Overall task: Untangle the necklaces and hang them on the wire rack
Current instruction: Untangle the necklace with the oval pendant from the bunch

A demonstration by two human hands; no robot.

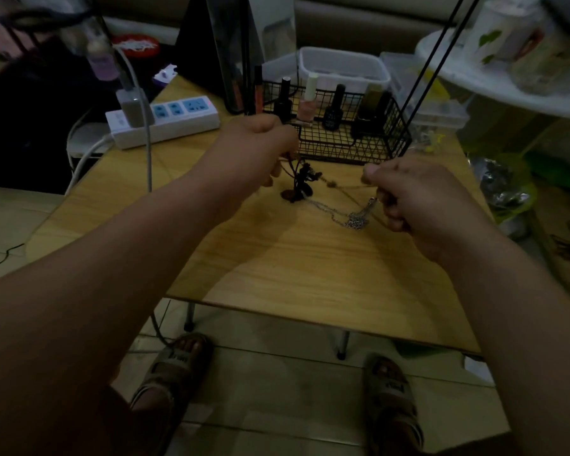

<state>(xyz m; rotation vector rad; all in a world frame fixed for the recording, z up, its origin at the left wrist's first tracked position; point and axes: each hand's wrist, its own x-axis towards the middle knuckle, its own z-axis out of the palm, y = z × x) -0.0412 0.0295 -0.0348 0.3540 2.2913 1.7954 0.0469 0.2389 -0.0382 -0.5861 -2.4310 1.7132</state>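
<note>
Necklaces were held tangled over the table, pinched in curled fingers by left hand and right hand.

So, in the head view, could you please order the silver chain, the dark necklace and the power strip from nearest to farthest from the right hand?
1. silver chain, pinched by the right hand.
2. dark necklace, mid-table, held by the left hand.
3. power strip, far left.
</note>
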